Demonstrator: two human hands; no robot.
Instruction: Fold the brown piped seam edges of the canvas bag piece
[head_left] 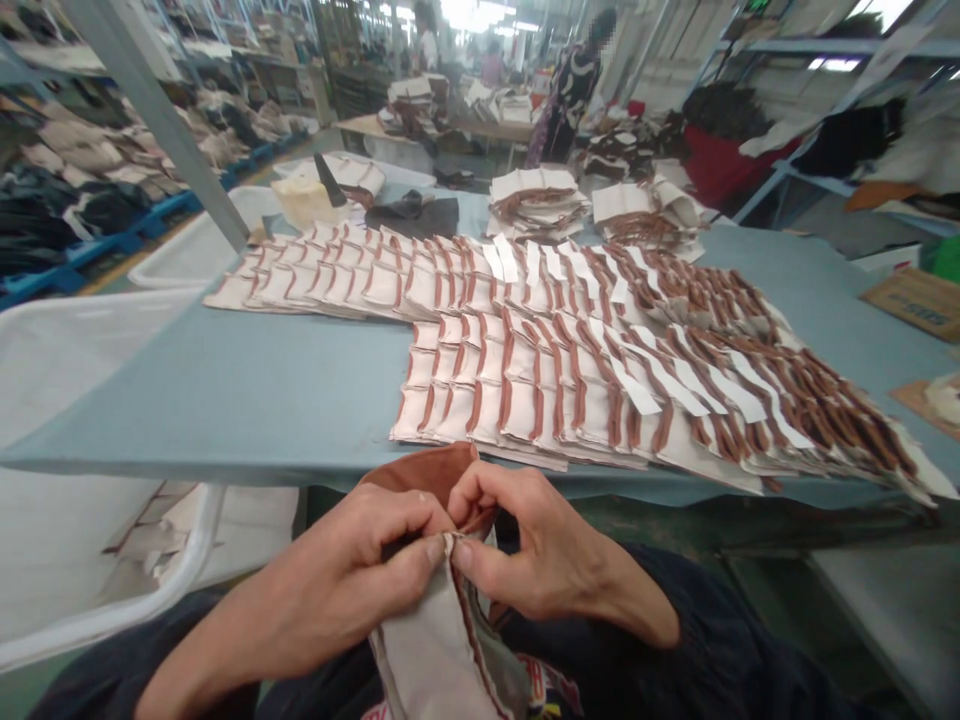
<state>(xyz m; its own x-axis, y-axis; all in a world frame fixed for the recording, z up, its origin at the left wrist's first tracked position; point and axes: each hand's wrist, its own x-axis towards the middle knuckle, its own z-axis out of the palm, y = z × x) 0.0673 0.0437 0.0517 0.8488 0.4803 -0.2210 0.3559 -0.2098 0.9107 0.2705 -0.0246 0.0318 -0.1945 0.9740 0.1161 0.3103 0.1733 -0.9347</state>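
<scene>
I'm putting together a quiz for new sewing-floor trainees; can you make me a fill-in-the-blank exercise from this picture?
1. The left hand and the right hand pinch a cream fabric piece edged in ____ trim.
2. The rows of pieces lie on a table covered in light ____.
3. The white bin stands on the person's ____ side.
4. The co-worker in the background is ____ beside a far table.
Missing words: brown, blue, left, standing.
</scene>
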